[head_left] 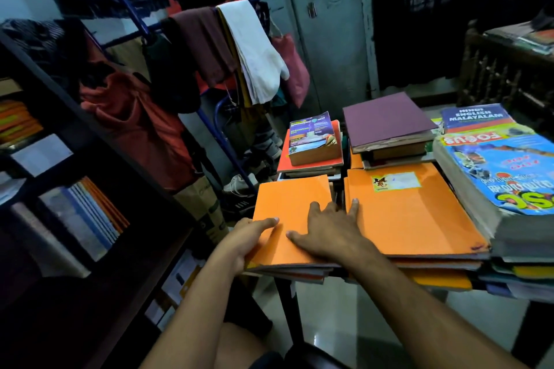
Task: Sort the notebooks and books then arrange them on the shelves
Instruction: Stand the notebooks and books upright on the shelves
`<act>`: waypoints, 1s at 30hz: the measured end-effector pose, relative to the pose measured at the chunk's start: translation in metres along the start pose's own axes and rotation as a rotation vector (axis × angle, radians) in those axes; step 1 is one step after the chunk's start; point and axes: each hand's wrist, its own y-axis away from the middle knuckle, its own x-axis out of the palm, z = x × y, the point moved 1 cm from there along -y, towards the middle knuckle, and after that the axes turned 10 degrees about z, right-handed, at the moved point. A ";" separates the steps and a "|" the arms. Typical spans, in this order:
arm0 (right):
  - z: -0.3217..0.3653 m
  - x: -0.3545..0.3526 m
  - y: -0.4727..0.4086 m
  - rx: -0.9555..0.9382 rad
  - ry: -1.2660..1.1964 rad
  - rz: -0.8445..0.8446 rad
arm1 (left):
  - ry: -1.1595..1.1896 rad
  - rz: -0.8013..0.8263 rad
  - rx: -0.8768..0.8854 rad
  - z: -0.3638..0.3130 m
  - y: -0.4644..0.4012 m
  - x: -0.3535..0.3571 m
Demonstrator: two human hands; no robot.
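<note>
Head view: left hand (244, 241) grips the near-left edge of the small orange-covered notebook stack (292, 219); right hand (326, 228) lies flat, fingers spread across it and the larger orange notebook (410, 213), probably steadying for a lift toward the dark shelves (90, 141).

Book stacks (389, 132) crowd table; shelves (90, 135) flank left.
</note>
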 end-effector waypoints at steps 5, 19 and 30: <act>0.001 0.002 0.000 -0.028 -0.058 0.045 | 0.086 0.039 0.011 -0.001 0.009 -0.008; 0.026 0.004 0.017 -0.058 0.039 0.177 | -0.221 -0.029 0.017 0.026 0.011 -0.028; 0.032 0.017 0.010 -0.072 -0.047 0.180 | -0.157 -0.040 -0.011 0.031 0.011 -0.040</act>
